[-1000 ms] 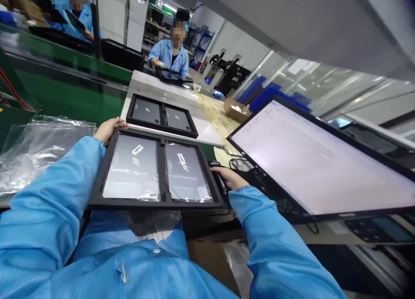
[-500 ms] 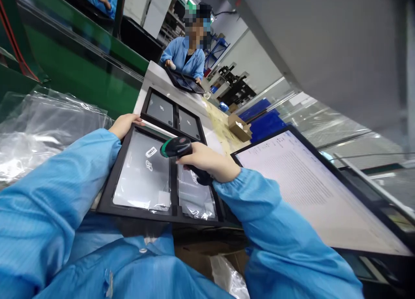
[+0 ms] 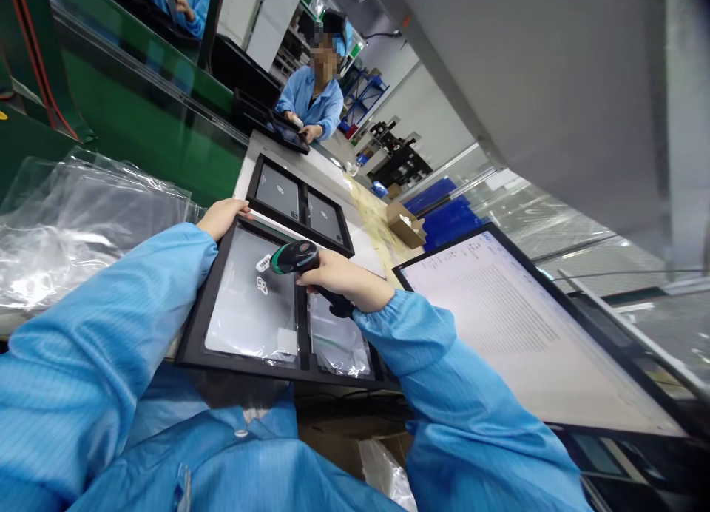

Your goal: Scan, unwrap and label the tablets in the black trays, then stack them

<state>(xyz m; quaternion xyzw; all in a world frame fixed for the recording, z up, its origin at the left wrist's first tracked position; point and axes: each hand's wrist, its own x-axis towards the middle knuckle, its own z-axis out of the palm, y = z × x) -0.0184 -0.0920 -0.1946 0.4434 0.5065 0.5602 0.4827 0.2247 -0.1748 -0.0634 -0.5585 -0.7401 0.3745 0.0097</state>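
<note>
A black two-pocket tray (image 3: 194, 331) rests near me and holds two grey tablets in clear film. My left hand (image 3: 220, 216) grips the tray's far left corner. My right hand (image 3: 338, 279) is closed on a black and green barcode scanner (image 3: 293, 257). The scanner's head sits just beside the white barcode label (image 3: 262, 263) on the left tablet (image 3: 249, 305). My right arm partly covers the right tablet (image 3: 336, 342).
A second black tray (image 3: 302, 173) with two tablets lies farther along the white bench. A large lit monitor (image 3: 515, 327) leans at my right. Clear plastic bags (image 3: 72, 216) pile at left beside a green conveyor frame (image 3: 138, 105). A co-worker in blue works at the bench's far end.
My right hand took up the scanner from the right of the tray and brought it over the tablets, then closer to the left tablet's label. My left hand stayed on the tray corner.
</note>
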